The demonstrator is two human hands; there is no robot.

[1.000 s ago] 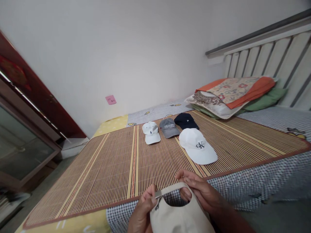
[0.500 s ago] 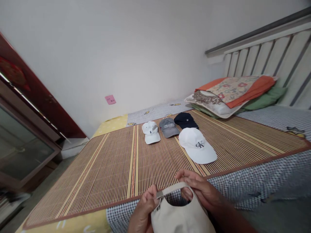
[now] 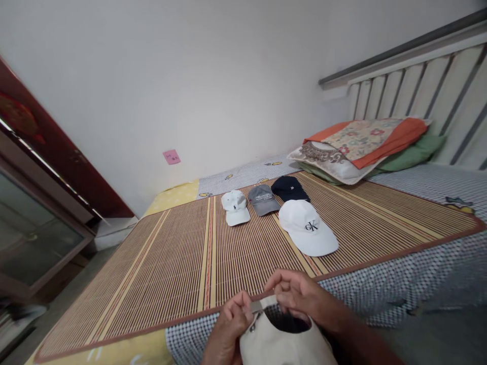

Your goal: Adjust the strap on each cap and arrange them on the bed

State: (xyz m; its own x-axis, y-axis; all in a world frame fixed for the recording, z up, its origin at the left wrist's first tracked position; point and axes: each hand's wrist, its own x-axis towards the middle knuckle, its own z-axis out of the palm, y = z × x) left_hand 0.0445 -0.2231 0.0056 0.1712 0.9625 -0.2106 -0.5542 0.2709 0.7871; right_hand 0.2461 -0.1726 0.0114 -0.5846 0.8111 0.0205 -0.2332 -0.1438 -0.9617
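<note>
A beige baseball cap (image 3: 285,344) is held at the bottom of the view, its back opening and adjuster strap turned up. My left hand (image 3: 230,324) pinches the strap by its buckle, on the left of the opening. With bent fingers, my right hand (image 3: 300,294) grips the strap close to the buckle. Beyond the hands, on the mat, lie a white cap (image 3: 308,228) with dark letters, a small white cap (image 3: 235,207), a grey cap (image 3: 263,199) and a navy cap (image 3: 289,188). The beige cap's lower part is cut off by the frame.
A striped bamboo mat (image 3: 152,274) covers the bed, over a checked sheet (image 3: 365,284). Pillows (image 3: 353,147) are stacked at the right by a white slatted headboard (image 3: 407,86). A pink note (image 3: 171,157) is on the wall. A glass-fronted cabinet (image 3: 34,238) stands left.
My right hand has slid left along the strap towards the buckle, close to my left hand. The strap loop now looks shorter. The caps on the mat have stayed put.
</note>
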